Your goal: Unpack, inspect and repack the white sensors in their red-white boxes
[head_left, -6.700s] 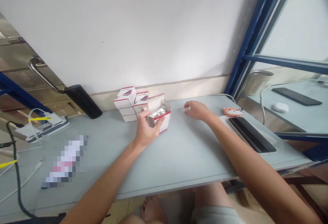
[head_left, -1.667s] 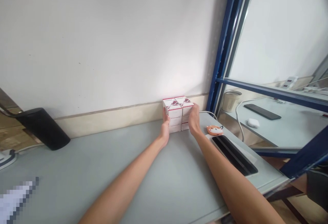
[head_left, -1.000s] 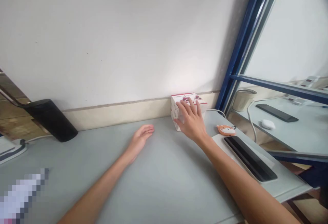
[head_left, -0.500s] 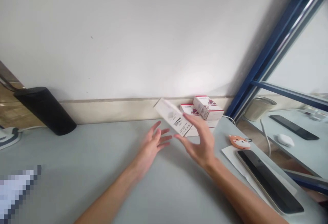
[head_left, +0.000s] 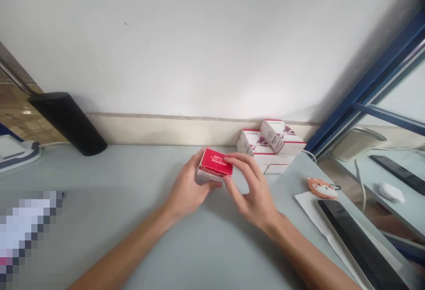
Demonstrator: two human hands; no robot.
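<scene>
A small white carton (head_left: 215,165) is tipped so its red end, printed "DETECTOR", faces up towards me. My left hand (head_left: 191,188) is wrapped round its left side and underside, closed on it. From the right, my right hand (head_left: 255,192) has its thumb and fingertips on the carton's right edge, at the red end panel. Several similar white and red cartons (head_left: 277,159) are stacked against the wall, beyond my right hand.
A black cylinder (head_left: 71,124) stands at the back left. To the right lie a phone (head_left: 358,245) on white paper (head_left: 308,208) and an orange animal-face case (head_left: 322,187). A blue-framed mirror (head_left: 361,104) borders the desk's right side.
My right hand has brought the carton down and left, turning its red end up. My left hand, open and apart before, now grips it. The view has shifted slightly.
</scene>
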